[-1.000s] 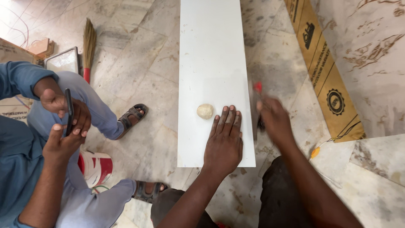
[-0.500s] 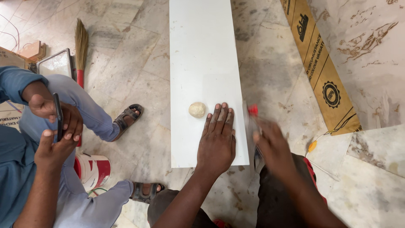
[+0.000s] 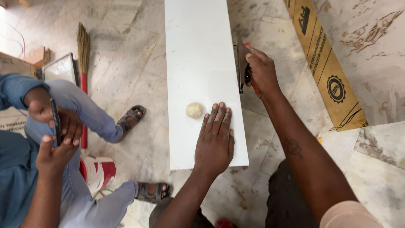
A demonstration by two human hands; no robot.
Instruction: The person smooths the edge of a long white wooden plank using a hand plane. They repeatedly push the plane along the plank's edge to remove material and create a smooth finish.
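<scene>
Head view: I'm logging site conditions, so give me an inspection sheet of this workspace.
Surface: marble floor, stained; a long white slab lies on it.
Job's things: pale putty ball on the slab; scraper at the slab's right edge.
Clutter: broom, red and white bucket, printed cardboard strip, framed panel.
Grips: left hand flat on the slab beside the ball; right hand closed on the scraper.
Cables: thin wire at far left.
Surroundings: a seated person in blue, sandals on, holding a phone.
</scene>
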